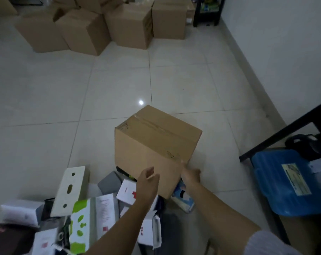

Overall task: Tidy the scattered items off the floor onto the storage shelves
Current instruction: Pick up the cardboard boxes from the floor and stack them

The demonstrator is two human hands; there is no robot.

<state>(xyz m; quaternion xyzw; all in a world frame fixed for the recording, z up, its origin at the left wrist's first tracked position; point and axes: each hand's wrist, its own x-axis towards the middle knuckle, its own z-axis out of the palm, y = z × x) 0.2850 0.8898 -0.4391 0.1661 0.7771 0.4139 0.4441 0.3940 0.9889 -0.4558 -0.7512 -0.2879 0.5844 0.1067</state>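
Note:
A taped brown cardboard box (152, 144) stands on the tiled floor in front of me. My right hand (191, 174) touches its near right corner; whether the fingers curl round the edge I cannot tell. My left hand (146, 183) hovers just in front of the box's near face with fingers relaxed and spread, holding nothing. A heap of scattered items lies at the lower left: a white box with a red mark (126, 192), a green-and-white carton (80, 227), a cream cardboard piece with holes (69, 192) and a grey block (109, 183).
Several large cardboard boxes (93, 28) are stacked at the far end. A black shelf unit (207, 11) stands by the far wall. At the right, a blue plastic case (285, 184) lies beneath a black shelf frame (285, 131). Open tiled floor lies between.

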